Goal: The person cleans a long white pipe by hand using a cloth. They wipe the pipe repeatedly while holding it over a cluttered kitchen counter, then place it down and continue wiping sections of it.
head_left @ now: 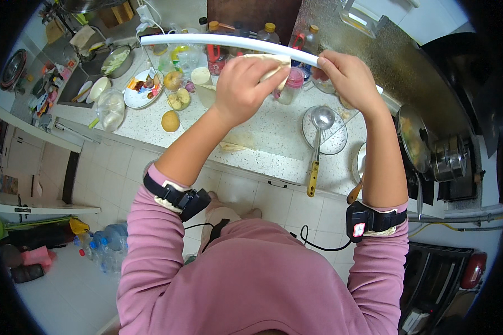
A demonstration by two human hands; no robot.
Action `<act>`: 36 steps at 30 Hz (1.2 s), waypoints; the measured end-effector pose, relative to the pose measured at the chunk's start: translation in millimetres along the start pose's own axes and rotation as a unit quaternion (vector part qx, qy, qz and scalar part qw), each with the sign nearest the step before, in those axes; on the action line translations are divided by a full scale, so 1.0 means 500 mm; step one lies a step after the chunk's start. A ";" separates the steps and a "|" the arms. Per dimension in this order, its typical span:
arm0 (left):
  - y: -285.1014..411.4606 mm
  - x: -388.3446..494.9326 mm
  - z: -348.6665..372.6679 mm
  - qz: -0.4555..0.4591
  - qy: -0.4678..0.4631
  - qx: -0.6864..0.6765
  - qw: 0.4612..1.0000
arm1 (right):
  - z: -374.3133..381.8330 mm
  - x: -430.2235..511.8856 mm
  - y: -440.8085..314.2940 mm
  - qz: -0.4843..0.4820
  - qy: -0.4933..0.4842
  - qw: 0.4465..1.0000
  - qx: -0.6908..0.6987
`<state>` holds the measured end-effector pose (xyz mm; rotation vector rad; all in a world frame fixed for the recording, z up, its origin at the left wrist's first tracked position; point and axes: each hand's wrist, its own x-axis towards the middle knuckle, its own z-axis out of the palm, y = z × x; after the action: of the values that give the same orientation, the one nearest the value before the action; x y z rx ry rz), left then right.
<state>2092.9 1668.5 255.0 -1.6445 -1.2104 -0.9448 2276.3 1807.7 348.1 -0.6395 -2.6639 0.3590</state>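
My right hand [346, 77] grips the right part of a long white edge strip [218, 39]. The strip appears to border a clear panel, whose thin side edges show over the counter; its full outline is hard to see. In my left hand [245, 90] is a folded cream cloth [281, 63], bunched under the fingers just below the strip. Beyond the hands, a jar with a pink lid [292, 86] stands on the speckled white counter [272, 134]. A ladle with a yellow handle [314, 167] rests across a round lid [339, 140], its handle overhanging the front edge.
At left are a plate of food scraps [140, 98], a potato-like round item [170, 121], a plastic bag [110, 111] and a sink [67, 90]. Bottles [269, 33] line the back. A covered pan [413, 138] and a steel pot [448, 159] stand on the right.
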 end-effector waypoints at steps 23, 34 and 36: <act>0.092 -0.240 0.064 -0.071 -0.098 -0.025 0.992 | 0.025 -0.006 -0.003 -0.018 0.074 0.991 -0.110; 0.066 -0.200 0.049 -0.045 -0.101 -0.033 0.993 | 0.030 -0.013 -0.005 -0.030 0.087 0.991 -0.093; 0.066 -0.204 0.053 -0.049 -0.089 -0.040 0.994 | 0.030 -0.013 -0.005 -0.031 0.085 0.991 -0.095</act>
<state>2102.3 1656.2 145.6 -1.7761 -1.4015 -0.9324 2274.6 1799.9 333.7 -0.6112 -2.5646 0.0297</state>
